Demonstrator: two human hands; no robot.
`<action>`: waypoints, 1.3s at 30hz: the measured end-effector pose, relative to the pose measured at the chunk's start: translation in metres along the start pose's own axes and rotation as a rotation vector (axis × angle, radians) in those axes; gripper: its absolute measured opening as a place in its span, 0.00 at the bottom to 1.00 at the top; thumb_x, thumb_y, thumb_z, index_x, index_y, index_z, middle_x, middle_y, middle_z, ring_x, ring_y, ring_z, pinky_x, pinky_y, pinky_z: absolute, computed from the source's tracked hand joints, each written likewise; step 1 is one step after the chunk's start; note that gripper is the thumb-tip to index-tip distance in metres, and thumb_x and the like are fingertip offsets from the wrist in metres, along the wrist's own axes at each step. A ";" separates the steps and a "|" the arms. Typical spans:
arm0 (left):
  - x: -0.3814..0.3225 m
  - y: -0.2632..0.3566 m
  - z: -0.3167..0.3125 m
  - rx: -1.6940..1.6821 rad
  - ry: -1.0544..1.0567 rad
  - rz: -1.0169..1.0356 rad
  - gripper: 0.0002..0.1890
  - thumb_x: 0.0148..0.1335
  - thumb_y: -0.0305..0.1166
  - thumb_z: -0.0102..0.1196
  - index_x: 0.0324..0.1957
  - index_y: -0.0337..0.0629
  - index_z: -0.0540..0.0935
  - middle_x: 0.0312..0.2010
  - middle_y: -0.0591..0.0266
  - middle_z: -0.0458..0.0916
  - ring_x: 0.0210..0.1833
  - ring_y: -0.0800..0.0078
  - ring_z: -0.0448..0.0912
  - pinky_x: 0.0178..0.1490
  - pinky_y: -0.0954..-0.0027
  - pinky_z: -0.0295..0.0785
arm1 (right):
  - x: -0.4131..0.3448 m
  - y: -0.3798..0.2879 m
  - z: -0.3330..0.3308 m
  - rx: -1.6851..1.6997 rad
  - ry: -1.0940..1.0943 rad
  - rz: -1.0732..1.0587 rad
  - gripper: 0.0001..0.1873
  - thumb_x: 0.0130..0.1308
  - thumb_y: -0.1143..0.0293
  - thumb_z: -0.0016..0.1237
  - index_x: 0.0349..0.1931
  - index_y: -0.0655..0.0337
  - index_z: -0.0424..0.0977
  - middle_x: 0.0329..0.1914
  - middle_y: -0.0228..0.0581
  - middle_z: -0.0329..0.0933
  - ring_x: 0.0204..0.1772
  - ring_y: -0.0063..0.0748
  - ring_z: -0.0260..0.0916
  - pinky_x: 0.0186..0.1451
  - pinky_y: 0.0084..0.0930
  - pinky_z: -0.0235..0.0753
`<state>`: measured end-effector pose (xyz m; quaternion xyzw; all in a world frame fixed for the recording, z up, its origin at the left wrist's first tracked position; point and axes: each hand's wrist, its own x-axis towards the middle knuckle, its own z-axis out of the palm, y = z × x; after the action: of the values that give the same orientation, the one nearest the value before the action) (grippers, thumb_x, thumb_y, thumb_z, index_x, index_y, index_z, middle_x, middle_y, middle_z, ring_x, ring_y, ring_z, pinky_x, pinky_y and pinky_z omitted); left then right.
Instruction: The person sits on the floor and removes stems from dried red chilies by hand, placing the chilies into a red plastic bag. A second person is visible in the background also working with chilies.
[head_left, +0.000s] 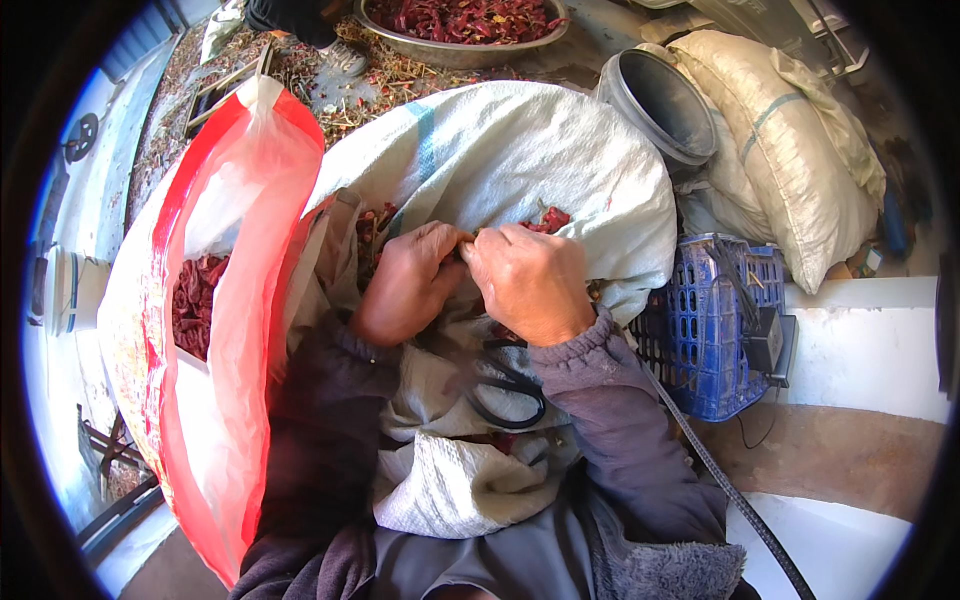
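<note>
My left hand (412, 281) and my right hand (525, 281) meet at the fingertips over a white woven sack (525, 142) spread before me. Their fingers are curled and pinched together; what lies between them is too small and hidden to name. Dried red chili peppers (551, 220) show just beyond my right hand, and more lie beside my left hand. Black looped handles (510, 401), perhaps of scissors, rest on the sack cloth over my lap. To the left stands an open red and white plastic bag (247, 300) with dried red chili peppers (196, 304) inside.
A metal basin (465, 54) of red chilies stands ahead, near a person's shoe (343, 58). On the right are a grey bucket (664, 105), a full woven sack (787, 150) and a blue plastic crate (705, 337) with a black adapter (765, 341). A braided cord (720, 465) runs past my right arm.
</note>
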<state>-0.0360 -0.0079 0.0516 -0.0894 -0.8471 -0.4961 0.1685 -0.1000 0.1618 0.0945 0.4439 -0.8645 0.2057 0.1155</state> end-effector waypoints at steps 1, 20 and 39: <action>-0.001 0.000 0.000 0.004 0.014 -0.001 0.13 0.57 0.21 0.65 0.45 0.32 0.81 0.36 0.48 0.81 0.40 0.52 0.81 0.44 0.61 0.75 | -0.001 0.000 0.003 0.001 0.006 0.007 0.13 0.70 0.65 0.56 0.26 0.59 0.74 0.24 0.43 0.76 0.28 0.49 0.78 0.30 0.38 0.76; -0.006 -0.031 -0.013 -1.306 0.432 -0.483 0.07 0.75 0.35 0.54 0.42 0.44 0.80 0.29 0.70 0.75 0.25 0.82 0.66 0.27 0.75 0.59 | 0.074 0.026 -0.044 -0.007 0.382 -0.125 0.13 0.64 0.73 0.59 0.47 0.63 0.72 0.41 0.47 0.80 0.44 0.44 0.81 0.41 0.42 0.79; -0.004 -0.023 -0.003 -0.935 0.260 -0.574 0.09 0.68 0.27 0.61 0.48 0.39 0.79 0.31 0.63 0.81 0.27 0.77 0.77 0.29 0.74 0.74 | -0.008 0.016 0.032 0.124 0.058 0.216 0.08 0.61 0.68 0.63 0.37 0.58 0.79 0.34 0.45 0.79 0.39 0.53 0.81 0.39 0.46 0.80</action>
<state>-0.0386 -0.0223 0.0324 0.1412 -0.4998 -0.8515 0.0722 -0.1094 0.1609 0.0585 0.3484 -0.8892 0.2826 0.0899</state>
